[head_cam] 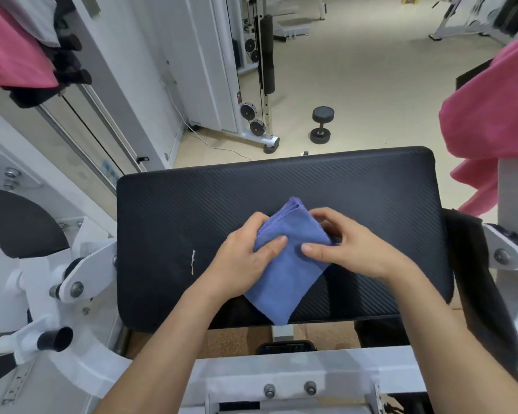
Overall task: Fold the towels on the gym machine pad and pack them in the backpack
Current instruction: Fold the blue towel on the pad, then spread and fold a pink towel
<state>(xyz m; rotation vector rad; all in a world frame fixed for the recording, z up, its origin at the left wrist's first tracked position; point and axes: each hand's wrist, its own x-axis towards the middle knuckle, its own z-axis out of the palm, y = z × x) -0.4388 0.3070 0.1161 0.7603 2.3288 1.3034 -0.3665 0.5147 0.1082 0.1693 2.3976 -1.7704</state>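
Blue towel [287, 264], folded, on pad [281, 180] toward 6 o'clock | gripped by left hand [245, 261] at 9, right hand [350, 246] at 3

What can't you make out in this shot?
Head view only.
Fold count of the blue towel: hidden under the left hand and right hand.
The pink cloth on the right: cut off by the frame edge.
The dark object beside the pad: backpack or not, unclear.

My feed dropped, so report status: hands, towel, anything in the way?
Left hand and right hand both grip the folded blue cloth towel. Towel lies on the black ribbed machine pad, near corner overhanging. Nothing blocks it.
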